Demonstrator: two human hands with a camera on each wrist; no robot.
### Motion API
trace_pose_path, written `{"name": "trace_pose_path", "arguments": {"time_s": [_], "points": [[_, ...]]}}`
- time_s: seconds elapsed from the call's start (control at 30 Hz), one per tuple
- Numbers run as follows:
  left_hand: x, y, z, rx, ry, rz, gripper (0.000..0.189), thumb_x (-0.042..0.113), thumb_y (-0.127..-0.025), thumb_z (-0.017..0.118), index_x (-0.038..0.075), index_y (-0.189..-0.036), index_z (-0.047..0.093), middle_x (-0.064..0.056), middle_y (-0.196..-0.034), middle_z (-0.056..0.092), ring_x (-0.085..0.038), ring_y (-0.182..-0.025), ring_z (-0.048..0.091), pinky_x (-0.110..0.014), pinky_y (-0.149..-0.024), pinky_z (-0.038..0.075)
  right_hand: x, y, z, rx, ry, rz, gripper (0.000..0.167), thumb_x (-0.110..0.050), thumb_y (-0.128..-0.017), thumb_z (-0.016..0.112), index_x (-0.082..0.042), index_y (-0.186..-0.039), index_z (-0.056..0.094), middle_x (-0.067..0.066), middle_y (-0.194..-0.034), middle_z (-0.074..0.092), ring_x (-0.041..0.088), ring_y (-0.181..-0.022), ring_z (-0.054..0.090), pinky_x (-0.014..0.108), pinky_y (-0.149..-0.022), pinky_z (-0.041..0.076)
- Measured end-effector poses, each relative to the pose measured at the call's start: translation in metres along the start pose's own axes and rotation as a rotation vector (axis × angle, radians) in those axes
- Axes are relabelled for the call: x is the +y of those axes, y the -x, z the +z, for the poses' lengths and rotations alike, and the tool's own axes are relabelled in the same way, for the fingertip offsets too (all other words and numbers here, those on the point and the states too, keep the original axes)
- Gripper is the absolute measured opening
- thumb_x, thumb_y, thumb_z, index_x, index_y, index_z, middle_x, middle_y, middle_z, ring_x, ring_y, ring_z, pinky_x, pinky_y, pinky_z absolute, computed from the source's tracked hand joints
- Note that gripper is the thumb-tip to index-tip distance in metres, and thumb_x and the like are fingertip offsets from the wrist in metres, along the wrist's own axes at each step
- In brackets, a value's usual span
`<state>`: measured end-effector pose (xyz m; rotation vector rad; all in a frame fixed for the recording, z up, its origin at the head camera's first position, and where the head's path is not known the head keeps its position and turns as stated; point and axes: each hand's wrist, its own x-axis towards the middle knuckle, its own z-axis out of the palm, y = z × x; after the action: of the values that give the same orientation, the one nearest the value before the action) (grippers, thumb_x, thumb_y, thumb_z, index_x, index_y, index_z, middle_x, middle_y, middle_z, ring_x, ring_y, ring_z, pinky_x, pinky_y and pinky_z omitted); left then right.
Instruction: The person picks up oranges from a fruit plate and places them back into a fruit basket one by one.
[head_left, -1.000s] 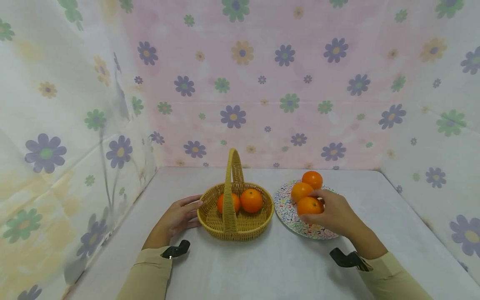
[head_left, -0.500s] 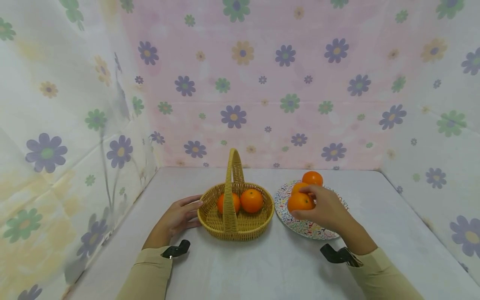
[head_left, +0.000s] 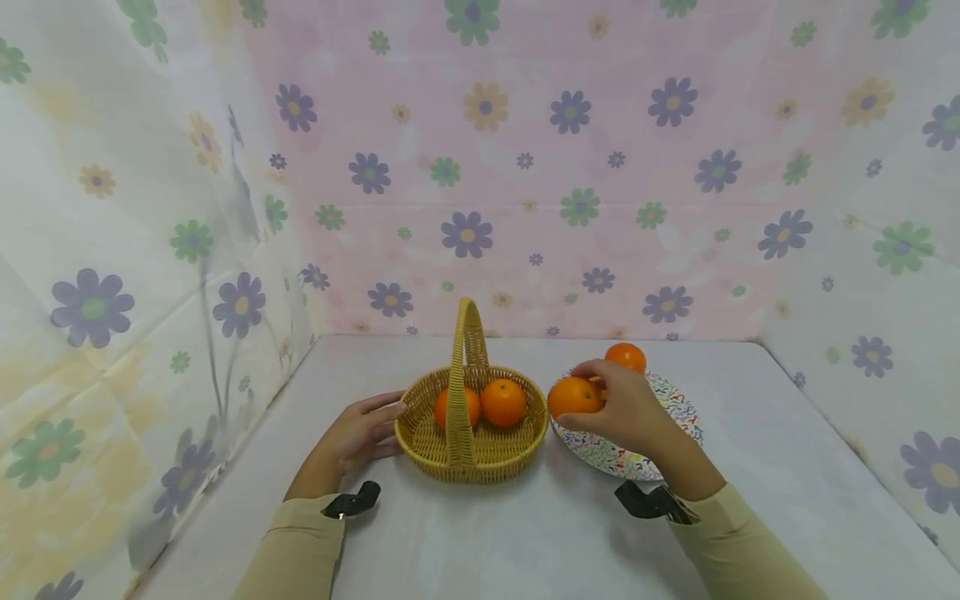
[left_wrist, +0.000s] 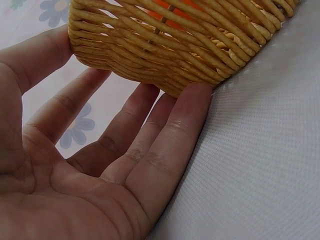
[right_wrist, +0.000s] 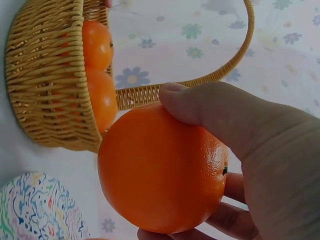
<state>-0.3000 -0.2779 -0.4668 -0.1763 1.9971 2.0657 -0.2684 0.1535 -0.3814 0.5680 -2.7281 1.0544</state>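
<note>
My right hand [head_left: 628, 410] pinches an orange [head_left: 573, 397] between thumb and fingers, above the left side of the patterned plate [head_left: 678, 406] and close to the basket's right rim. Up close in the right wrist view, the thumb [right_wrist: 200, 102] lies across the held orange [right_wrist: 155, 170] and fingers curl beneath. With fingertips against its left end, my left hand [head_left: 365, 433] touches the yellow wicker basket [head_left: 468, 472]; its fingers [left_wrist: 165, 145] are extended along the weave. Inside the basket, two oranges [head_left: 504, 402] sit side by side, one partly behind the handle.
Another orange [head_left: 627, 357] rests at the plate's back edge, and one more is mostly hidden behind my right hand. The tall basket handle [head_left: 462, 375] arches over the basket's middle. Flowered cloth [head_left: 510, 275] walls in the white table [head_left: 465, 542] at the back and sides.
My right hand has lifted the front orange off the plate and carried it left, toward the basket. The left hand and the basket have stayed in place.
</note>
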Motion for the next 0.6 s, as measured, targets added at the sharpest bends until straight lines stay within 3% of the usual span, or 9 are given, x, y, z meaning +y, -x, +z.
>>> {"name": "trace_pose_path", "arguments": {"time_s": [0.27, 0.6], "points": [[0.0, 0.001, 0.0, -0.011, 0.002, 0.008, 0.061, 0.032, -0.096, 0.075, 0.015, -0.15, 0.054, -0.011, -0.144, 0.063, -0.026, -0.118, 0.07, -0.052, -0.093, 0.06, -0.009, -0.005, 0.004, 0.007, 0.001, -0.026, 0.067, -0.043, -0.075, 0.093, -0.017, -0.129, 0.064, 0.0, -0.126, 0.068, 0.027, -0.115, 0.066, 0.045, -0.092, 0.061], [0.0, -0.001, -0.001, -0.016, 0.004, 0.004, 0.059, 0.031, -0.097, 0.074, 0.014, -0.15, 0.054, -0.012, -0.145, 0.062, -0.026, -0.118, 0.07, -0.053, -0.094, 0.06, -0.022, -0.013, 0.015, 0.019, 0.009, -0.066, 0.065, -0.047, -0.076, 0.092, -0.018, -0.128, 0.067, 0.0, -0.128, 0.067, 0.025, -0.113, 0.067, 0.041, -0.088, 0.063]]}}
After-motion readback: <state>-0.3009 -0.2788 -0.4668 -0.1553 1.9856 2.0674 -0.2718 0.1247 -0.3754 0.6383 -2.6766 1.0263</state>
